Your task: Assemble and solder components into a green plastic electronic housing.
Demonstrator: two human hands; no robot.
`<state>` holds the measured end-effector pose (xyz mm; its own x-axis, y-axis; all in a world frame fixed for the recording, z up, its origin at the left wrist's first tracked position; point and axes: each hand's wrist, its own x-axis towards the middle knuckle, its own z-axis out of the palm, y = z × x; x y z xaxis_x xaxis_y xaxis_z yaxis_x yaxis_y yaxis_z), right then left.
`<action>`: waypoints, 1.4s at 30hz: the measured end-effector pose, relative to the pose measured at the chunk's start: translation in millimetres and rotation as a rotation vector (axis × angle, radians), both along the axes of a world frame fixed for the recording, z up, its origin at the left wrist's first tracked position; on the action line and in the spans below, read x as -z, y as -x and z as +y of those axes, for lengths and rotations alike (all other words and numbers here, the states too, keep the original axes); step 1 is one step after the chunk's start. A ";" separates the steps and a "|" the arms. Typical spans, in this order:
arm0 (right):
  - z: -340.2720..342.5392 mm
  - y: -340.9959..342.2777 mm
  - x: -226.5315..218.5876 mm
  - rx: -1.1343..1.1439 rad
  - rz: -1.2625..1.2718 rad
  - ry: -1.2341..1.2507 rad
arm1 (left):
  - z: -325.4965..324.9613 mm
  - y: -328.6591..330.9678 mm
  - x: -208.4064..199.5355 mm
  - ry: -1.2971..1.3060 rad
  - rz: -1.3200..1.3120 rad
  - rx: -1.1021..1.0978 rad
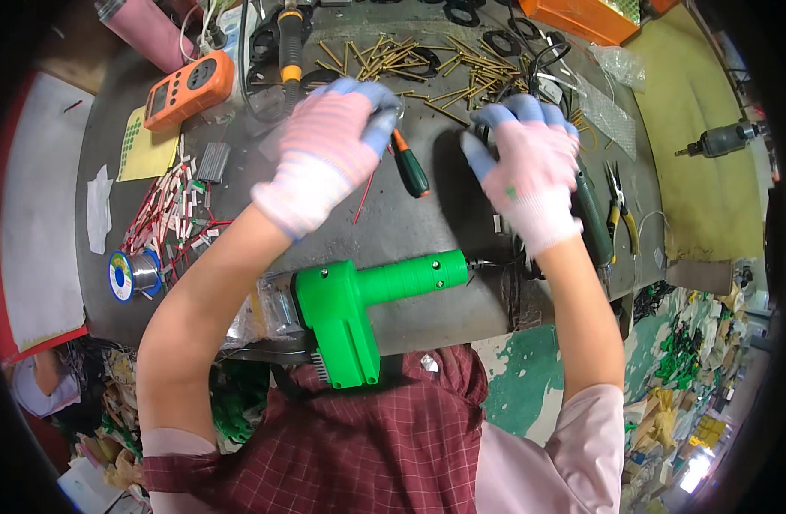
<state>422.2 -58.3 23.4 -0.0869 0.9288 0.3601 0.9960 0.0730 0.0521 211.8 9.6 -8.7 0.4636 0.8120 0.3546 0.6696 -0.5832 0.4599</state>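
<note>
Both my hands wear pink-and-blue knit gloves over the dark bench. My left hand point(329, 141) has its fingers curled toward the thumb, with a small shiny bit at the fingertips too small to name. Just below those fingertips lies a screwdriver point(414, 171) with a green and orange handle. My right hand point(530, 158) reaches palm down, fingers bent and thumb apart, near a pile of long brass-coloured screws point(479, 73); what lies under its fingers is hidden. Nearest me, a bright green pistol-shaped tool housing point(350, 295) rests at the bench edge, a black cord leaving its handle.
Left: an orange meter point(190, 90), a solder spool point(136, 274) and red wires with white connectors point(174, 201). Pliers point(618, 210) and a dark green cylinder point(592, 218) lie right. An upright black-and-orange-handled tool point(291, 47) and orange bin point(577, 19) stand behind.
</note>
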 end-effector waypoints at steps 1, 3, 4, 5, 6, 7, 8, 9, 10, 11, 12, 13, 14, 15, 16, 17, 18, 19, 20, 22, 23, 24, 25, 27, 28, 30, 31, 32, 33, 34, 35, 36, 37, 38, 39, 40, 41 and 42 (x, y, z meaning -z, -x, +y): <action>14.4 -3.2 7.1 0.085 -0.123 0.071 | 11.2 -10.8 6.1 -0.098 0.045 -0.033; 32.7 -8.6 25.6 0.026 -0.108 0.089 | 26.1 -27.1 8.7 -0.201 0.090 -0.074; 31.9 -5.5 23.6 -0.013 -0.127 0.045 | 30.7 -33.6 7.7 -0.139 0.242 -0.122; 28.9 -3.4 20.4 -0.019 -0.129 0.040 | 34.6 -37.0 6.5 -0.076 0.393 -0.169; 23.6 -3.0 16.7 -0.022 -0.068 0.044 | 39.4 -40.4 6.9 -0.078 0.388 -0.167; 17.2 -2.5 12.3 -0.027 -0.006 0.047 | 43.2 -43.0 7.0 -0.041 0.392 -0.174; 8.7 -6.3 5.9 -0.015 0.047 0.115 | 44.7 -44.0 7.9 -0.003 0.398 -0.182; -3.2 -6.9 -1.6 -0.002 0.225 0.120 | 44.2 -42.4 10.7 -0.002 0.399 -0.183; -17.0 -9.0 -5.0 -0.049 0.356 0.030 | 42.3 -37.3 12.6 -0.017 0.279 -0.173; -31.3 -8.7 -7.5 -0.098 0.489 -0.059 | 39.9 -31.2 14.2 -0.033 0.162 -0.166; -46.7 -5.6 -13.5 -0.093 0.651 -0.060 | 37.7 -28.7 16.4 -0.056 0.038 -0.129; -64.4 -2.5 -18.3 -0.080 0.817 -0.061 | 29.6 -27.7 9.9 -0.047 0.050 -0.125; -81.9 0.5 -16.3 -0.061 0.972 -0.051 | 18.0 -24.3 2.8 0.008 -0.178 -0.037; -101.1 6.1 -22.4 -0.036 0.941 -0.030 | 2.8 -20.6 -8.1 0.064 -0.405 0.053; -113.8 10.1 -13.9 -0.113 1.011 -0.044 | -9.8 -15.3 -15.7 0.075 -0.388 0.059; -125.1 14.8 -1.9 -0.191 1.081 -0.061 | -23.0 -6.4 -22.8 0.378 -0.541 0.133; -135.3 23.5 7.0 -0.211 1.160 -0.026 | -35.6 4.2 -30.5 0.679 -0.688 0.197; -142.9 32.3 15.3 -0.228 1.235 0.009 | -46.0 12.2 -33.9 0.686 -0.672 0.194; -148.0 40.3 21.3 -0.218 1.279 0.023 | -55.9 20.0 -36.7 0.813 -0.680 0.142; -153.9 53.6 30.7 -0.196 1.400 0.065 | -77.1 34.2 -52.2 1.130 -0.777 0.015; -155.3 56.9 35.6 -0.219 1.400 0.078 | -80.5 43.1 -48.6 1.131 -0.764 0.010; -155.4 62.3 38.7 -0.222 1.412 0.077 | -84.5 53.6 -41.0 1.107 -0.740 0.046; -153.8 68.9 40.7 -0.194 1.480 0.036 | -87.4 60.1 -35.9 1.083 -0.717 0.083; -154.6 79.1 46.5 -0.164 1.547 -0.008 | -90.8 63.4 -34.6 1.087 -0.745 0.075; -156.0 82.9 50.8 -0.168 1.594 -0.002 | -91.2 62.6 -36.5 1.044 -0.698 0.086; -156.0 87.4 52.3 -0.175 1.612 -0.027 | -92.7 60.0 -38.5 0.998 -0.654 0.095; -156.6 88.4 51.7 -0.179 1.613 -0.026 | -93.9 57.2 -38.8 0.987 -0.689 0.096; -157.5 89.0 51.1 -0.163 1.606 -0.023 | -94.6 55.6 -39.0 0.977 -0.724 0.097; -159.0 89.8 50.4 -0.145 1.598 -0.022 | -94.1 55.1 -39.1 0.976 -0.724 0.099; -160.3 91.4 50.1 -0.144 1.597 -0.024 | -93.2 54.4 -39.2 0.974 -0.658 0.119; -161.4 93.9 50.1 -0.134 1.651 -0.018 | -93.1 53.7 -39.3 0.970 -0.592 0.139; -162.2 96.2 50.2 -0.118 1.704 -0.013 | -94.0 52.5 -39.6 0.974 -0.591 0.144; -162.4 98.2 49.5 -0.111 1.702 -0.017 | -95.9 51.2 -41.2 0.981 -0.565 0.137; -162.1 100.1 47.9 -0.065 1.821 0.025 | -97.1 49.4 -43.1 0.989 -0.538 0.130; -160.8 102.2 45.2 -0.023 1.941 0.072 | -97.9 47.4 -47.5 0.991 -0.539 0.130; -158.2 103.8 40.1 0.050 2.031 0.133 | -98.5 44.0 -52.4 0.690 -0.297 0.253; -156.3 103.3 38.1 0.053 2.030 0.134 | -99.1 40.4 -54.1 0.385 -0.057 0.365; -154.9 102.6 35.9 0.082 2.161 0.225 | -100.9 36.6 -45.6 0.178 0.022 0.416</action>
